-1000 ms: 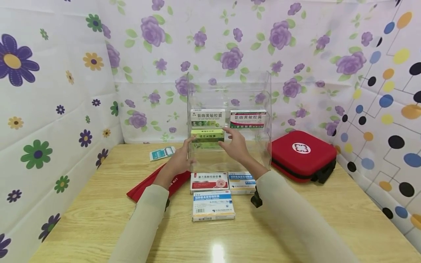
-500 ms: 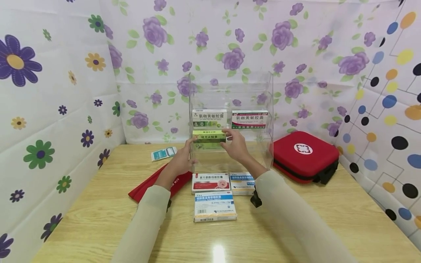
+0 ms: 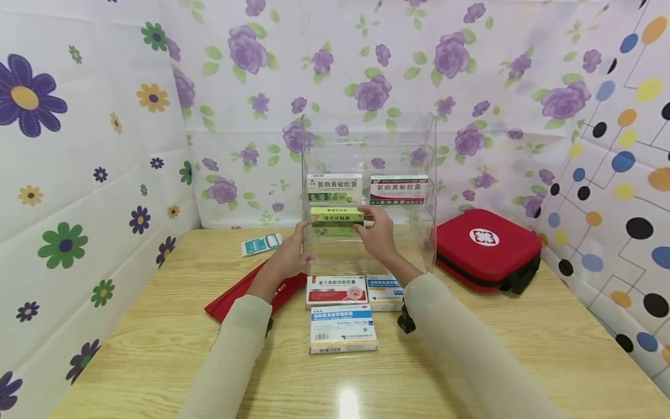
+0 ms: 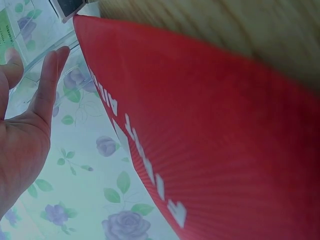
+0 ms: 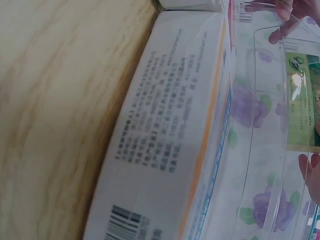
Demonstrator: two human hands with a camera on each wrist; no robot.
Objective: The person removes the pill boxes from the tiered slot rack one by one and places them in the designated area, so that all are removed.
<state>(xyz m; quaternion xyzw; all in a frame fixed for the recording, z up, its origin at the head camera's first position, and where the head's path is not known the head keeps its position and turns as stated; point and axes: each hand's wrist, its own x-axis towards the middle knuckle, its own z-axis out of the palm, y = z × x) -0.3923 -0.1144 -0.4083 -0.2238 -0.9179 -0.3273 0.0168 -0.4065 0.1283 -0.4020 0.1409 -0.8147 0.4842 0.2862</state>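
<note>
A green medicine box (image 3: 335,216) sits in a clear tiered display rack (image 3: 335,255), on the left below a white medicine box (image 3: 334,189). My right hand (image 3: 381,234) pinches its right end between thumb and fingers. My left hand (image 3: 285,256) is at the rack's left side, thumb and fingers spread; an index fingertip touches or nearly touches the box's left end. In the left wrist view, part of the left hand (image 4: 25,145) shows with a straight digit beside the clear rack edge. The right wrist view shows the green box (image 5: 301,100) behind clear plastic.
A white-and-red box (image 3: 399,190) stands right in the rack. In front lie a red-and-white box (image 3: 336,291) and blue-and-white boxes (image 3: 342,330). A red pouch (image 3: 235,294) and a small teal packet (image 3: 262,244) lie left; a red case (image 3: 487,250) stands right.
The green box has shifted slightly right within the rack, with my right hand moving along with it. The left hand stays at the rack's left side. The head view has drifted a little.
</note>
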